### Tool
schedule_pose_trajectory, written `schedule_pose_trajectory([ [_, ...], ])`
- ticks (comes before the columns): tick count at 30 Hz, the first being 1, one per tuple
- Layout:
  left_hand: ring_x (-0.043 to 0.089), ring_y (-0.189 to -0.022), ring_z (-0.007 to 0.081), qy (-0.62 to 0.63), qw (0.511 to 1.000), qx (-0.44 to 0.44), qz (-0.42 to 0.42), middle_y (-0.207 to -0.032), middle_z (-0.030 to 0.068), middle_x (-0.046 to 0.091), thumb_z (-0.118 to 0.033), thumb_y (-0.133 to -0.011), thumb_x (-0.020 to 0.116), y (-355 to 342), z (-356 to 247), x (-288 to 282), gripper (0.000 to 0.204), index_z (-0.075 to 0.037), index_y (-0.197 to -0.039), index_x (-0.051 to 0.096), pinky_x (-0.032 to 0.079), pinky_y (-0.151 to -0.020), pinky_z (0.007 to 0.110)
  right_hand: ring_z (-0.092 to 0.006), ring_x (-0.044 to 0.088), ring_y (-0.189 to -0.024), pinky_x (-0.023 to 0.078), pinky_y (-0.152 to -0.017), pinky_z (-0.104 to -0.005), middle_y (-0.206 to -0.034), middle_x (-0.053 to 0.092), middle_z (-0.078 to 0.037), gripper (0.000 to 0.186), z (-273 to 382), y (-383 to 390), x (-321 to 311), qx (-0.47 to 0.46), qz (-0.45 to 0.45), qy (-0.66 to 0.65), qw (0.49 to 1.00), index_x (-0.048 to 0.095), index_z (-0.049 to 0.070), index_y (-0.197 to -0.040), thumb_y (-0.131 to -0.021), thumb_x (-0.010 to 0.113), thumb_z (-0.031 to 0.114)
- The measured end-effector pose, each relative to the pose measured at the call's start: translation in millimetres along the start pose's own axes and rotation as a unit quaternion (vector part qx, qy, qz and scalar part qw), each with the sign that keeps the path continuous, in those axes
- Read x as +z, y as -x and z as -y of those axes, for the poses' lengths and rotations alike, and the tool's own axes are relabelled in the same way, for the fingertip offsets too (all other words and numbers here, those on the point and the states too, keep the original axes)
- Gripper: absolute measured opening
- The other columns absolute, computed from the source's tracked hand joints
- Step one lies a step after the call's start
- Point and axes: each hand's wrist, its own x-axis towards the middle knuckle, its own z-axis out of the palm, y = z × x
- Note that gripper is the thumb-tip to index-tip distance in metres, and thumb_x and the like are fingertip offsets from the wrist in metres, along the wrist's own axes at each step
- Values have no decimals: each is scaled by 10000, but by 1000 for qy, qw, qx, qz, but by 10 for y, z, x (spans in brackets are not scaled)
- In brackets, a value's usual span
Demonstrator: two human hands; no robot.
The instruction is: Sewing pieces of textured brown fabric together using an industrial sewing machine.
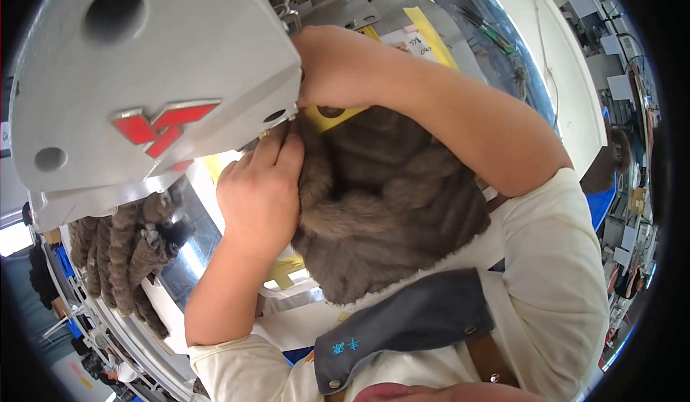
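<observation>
A large grey machine head (208, 64), which looks like a sewing machine, fills the upper left. Below and right of it a brown-grey fur piece (402, 201) is spread in front of me, its lower edge hanging near my apron. My left hand (260, 190) is at the fur's left edge, fingers bent and pressed together on it close under the machine head. My right hand (338, 64) reaches over the fur's far side to the machine; its fingers are hidden behind the head. Yellow tape or plate (334, 118) shows between the right wrist and the fur.
Several rolled brown fur strips (118, 251) hang at the left of the machine. Green-handled tools (496, 37) lie at the far right beside a white table edge (575, 57). Yellow tape strips (431, 37) are stuck on the machine bed. Other workstations stand along both sides.
</observation>
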Motion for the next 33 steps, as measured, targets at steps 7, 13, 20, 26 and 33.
schedule_pose_trajectory([
  [7,726,-766,220,-13,1000,1,1,-1148,93,736,-70,-805,648,2,-16,-2,283,-80,-1080,711,561,-610,332,-419,716,-852,573,-769,-483,-828,730,-211,148,-62,-14,112,-17,-56,16,998,758,13,-803,-778,715,153],
  [13,736,-718,267,1,999,-18,42,-1197,127,732,-43,-820,635,18,-27,-37,288,-77,-1102,680,578,-577,365,-421,726,-866,579,-777,-494,-829,735,-204,162,-89,-65,205,-64,-77,88,991,756,14,-837,-785,722,163],
  [20,737,-691,279,12,998,-29,57,-1240,143,726,-50,-826,626,48,-21,-54,310,-72,-1133,663,586,-567,363,-384,707,-1045,567,-889,-448,-1053,756,-181,242,169,621,-178,-61,26,105,992,742,33,-1056,-838,699,128],
  [26,750,-775,319,28,996,-54,64,-1370,144,680,-26,-835,603,75,-17,-9,297,-80,-1125,631,606,-636,390,-323,706,-1072,564,-906,-437,-1169,749,-107,320,164,670,-38,-248,-11,111,962,748,54,-1152,-878,582,44],
  [33,702,-644,180,-2,1000,-10,24,-1092,98,710,-99,-840,632,80,11,11,204,-72,-1042,616,544,-543,317,-282,730,-1002,586,-818,-413,-1153,756,-61,322,215,713,12,-175,-2,178,968,754,64,-1145,-874,582,70],
])
